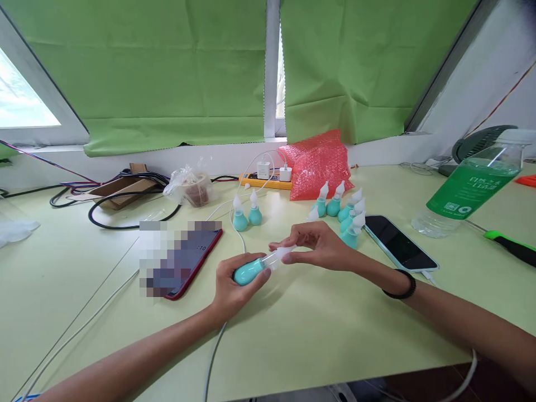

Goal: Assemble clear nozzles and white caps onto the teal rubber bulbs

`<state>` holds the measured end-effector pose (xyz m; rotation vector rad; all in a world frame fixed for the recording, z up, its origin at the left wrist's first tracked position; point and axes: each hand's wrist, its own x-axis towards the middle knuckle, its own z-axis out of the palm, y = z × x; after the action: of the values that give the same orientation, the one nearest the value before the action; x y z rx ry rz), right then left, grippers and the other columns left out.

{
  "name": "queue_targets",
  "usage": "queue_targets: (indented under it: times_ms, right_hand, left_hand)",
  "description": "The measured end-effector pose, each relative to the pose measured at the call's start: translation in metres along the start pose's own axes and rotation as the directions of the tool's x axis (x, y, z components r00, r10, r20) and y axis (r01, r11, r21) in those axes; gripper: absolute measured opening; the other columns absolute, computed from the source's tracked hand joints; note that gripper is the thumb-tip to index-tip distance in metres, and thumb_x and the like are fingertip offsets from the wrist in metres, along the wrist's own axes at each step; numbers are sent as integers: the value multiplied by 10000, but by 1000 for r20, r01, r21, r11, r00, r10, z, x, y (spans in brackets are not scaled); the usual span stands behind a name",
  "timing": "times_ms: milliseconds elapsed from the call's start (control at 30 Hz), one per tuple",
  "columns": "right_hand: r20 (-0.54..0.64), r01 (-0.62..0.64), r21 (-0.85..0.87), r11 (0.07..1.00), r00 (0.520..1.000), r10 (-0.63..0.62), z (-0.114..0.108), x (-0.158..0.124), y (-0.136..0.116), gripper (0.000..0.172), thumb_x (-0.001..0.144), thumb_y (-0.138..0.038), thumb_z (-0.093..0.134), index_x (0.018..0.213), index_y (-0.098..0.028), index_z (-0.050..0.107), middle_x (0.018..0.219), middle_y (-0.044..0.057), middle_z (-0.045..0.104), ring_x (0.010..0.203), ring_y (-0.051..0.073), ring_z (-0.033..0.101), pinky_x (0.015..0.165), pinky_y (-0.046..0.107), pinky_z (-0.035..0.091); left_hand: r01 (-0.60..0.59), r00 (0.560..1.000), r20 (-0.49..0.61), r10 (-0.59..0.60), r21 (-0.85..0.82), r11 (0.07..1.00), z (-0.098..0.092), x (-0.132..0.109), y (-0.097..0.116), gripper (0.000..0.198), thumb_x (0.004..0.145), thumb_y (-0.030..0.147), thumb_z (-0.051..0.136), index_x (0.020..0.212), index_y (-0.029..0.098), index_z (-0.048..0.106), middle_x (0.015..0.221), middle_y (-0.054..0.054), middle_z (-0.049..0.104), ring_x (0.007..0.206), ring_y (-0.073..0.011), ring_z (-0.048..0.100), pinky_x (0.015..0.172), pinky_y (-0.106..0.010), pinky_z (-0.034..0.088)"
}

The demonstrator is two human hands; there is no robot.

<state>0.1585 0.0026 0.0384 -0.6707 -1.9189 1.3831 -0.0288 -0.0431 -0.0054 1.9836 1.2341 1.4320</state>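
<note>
My left hand (232, 285) is closed round the teal rubber bulb (248, 272) of a small aspirator. My right hand (316, 245) pinches the clear, white-tipped nozzle (278, 257) at the other end of the same piece. Both hands hold it just above the pale green table (314, 335). Two finished teal bulbs with white tips (247, 212) stand behind the hands. A cluster of several more (345, 215) stands to the right, close to my right hand.
A red-cased phone (184, 259) lies left of the hands, a black-screened phone (397, 243) to the right. Farther back are a yellow power strip (266, 180), red bubble wrap (318, 164), a plastic bag (190, 187) and black cables (121, 209). A green-labelled bottle (469, 187) lies at right.
</note>
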Motion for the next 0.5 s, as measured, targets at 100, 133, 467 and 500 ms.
queue_targets:
  times_ms: [100, 133, 467, 500]
  right_hand:
    - [74, -115, 69, 991, 991, 110, -4, 4, 5, 211, 598, -256, 684, 616, -156, 499, 680, 5, 649, 823, 200, 630, 641, 268, 489]
    - [104, -142, 69, 987, 985, 135, -6, 4, 5, 216, 588, -263, 690, 612, -154, 505, 659, 2, 647, 807, 196, 633, 616, 257, 485]
    - [30, -166, -4, 986, 986, 166, 0, 1, 5, 320, 529, -382, 703, 553, -156, 477, 625, 3, 633, 590, 122, 601, 435, 185, 405]
    - [37, -170, -6, 986, 985, 170, 0, 1, 6, 328, 526, -387, 704, 552, -155, 474, 606, 2, 628, 576, 119, 594, 420, 181, 393]
  left_hand:
    - [-59, 998, 25, 59, 1, 998, 0, -1, 0, 140, 656, 236, 620, 751, 134, 639, 705, -49, 670, 613, -153, 610, 545, -225, 483]
    - [-77, 997, 32, 77, 7, 997, 0, -1, 0, 136, 656, 232, 620, 753, 137, 637, 705, -49, 668, 614, -152, 609, 548, -225, 482]
    - [-261, 965, -10, 263, 95, 961, 3, -5, -3, 134, 665, 208, 613, 783, 144, 609, 606, -25, 608, 491, -104, 528, 463, -202, 425]
    - [-266, 963, -9, 268, 95, 959, 3, -6, -3, 129, 670, 208, 608, 784, 147, 608, 608, -25, 607, 491, -103, 524, 463, -201, 423]
